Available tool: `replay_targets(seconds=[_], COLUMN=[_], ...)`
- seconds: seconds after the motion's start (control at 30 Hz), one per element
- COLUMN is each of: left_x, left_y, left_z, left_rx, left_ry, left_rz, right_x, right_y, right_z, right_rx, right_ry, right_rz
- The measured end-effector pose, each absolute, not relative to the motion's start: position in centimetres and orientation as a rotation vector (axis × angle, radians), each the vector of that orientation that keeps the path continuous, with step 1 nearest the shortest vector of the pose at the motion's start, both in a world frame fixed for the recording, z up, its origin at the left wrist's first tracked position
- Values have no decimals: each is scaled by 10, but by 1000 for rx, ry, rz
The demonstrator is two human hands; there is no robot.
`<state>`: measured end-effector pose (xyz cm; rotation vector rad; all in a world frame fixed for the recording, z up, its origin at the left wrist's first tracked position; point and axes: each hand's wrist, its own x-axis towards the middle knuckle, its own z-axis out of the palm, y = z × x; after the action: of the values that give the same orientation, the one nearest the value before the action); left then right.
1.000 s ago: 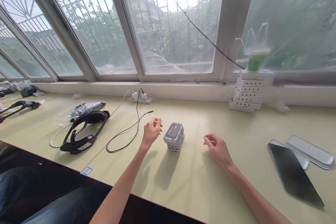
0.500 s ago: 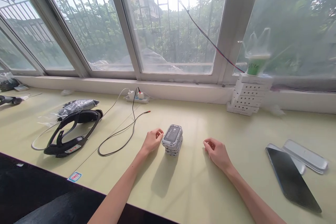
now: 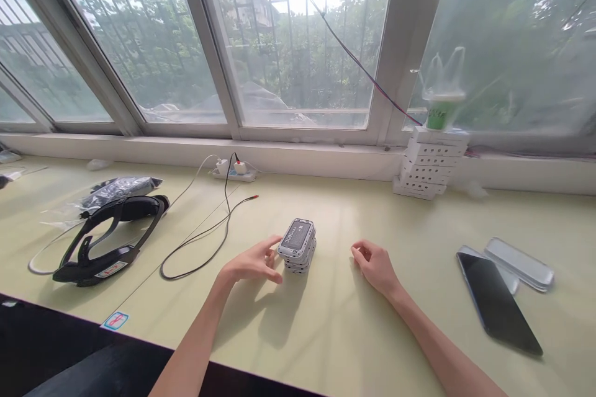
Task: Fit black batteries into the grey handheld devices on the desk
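A small stack of grey-white battery packs [image 3: 298, 247] stands on the pale yellow-green table [image 3: 339, 335], its top one dark-faced and printed "3000mAh". At the left side of the stack is my left hand [image 3: 256, 262], thumb and fingers spread apart; whether a fingertip touches the top pack I cannot tell. My right hand [image 3: 374, 263] rests on the table to the right of the stack, a gap between them. Its fingers are curled in, and what they hold, if anything, is hidden.
A black headset [image 3: 112, 242] and a plastic-wrapped item [image 3: 118, 192] lie left, beside a loose black cable [image 3: 228, 223]. A power strip [image 3: 235, 173] sits by the sill. Right are a dark phone [image 3: 500, 304], clear cases [image 3: 520, 263] and stacked white boxes [image 3: 428, 164] under a green cup [image 3: 437, 113].
My left hand has opened, its thumb and fingers spreading beside the stack. The whole view has shifted slightly, moving things left. My right hand keeps its curled pose.
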<state>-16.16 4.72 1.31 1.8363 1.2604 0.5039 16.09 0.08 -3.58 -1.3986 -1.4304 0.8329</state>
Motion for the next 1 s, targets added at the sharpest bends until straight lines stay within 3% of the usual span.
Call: replay_targets(seconds=[1.0], left_x=[-81], left_y=[100], left_z=[8], left_rx=[1962], left_ry=[835], left_rz=[336], right_x=[171], right_y=[8], right_z=[-40], right_rx=[-1435], right_ry=[-1375], right_rz=[732])
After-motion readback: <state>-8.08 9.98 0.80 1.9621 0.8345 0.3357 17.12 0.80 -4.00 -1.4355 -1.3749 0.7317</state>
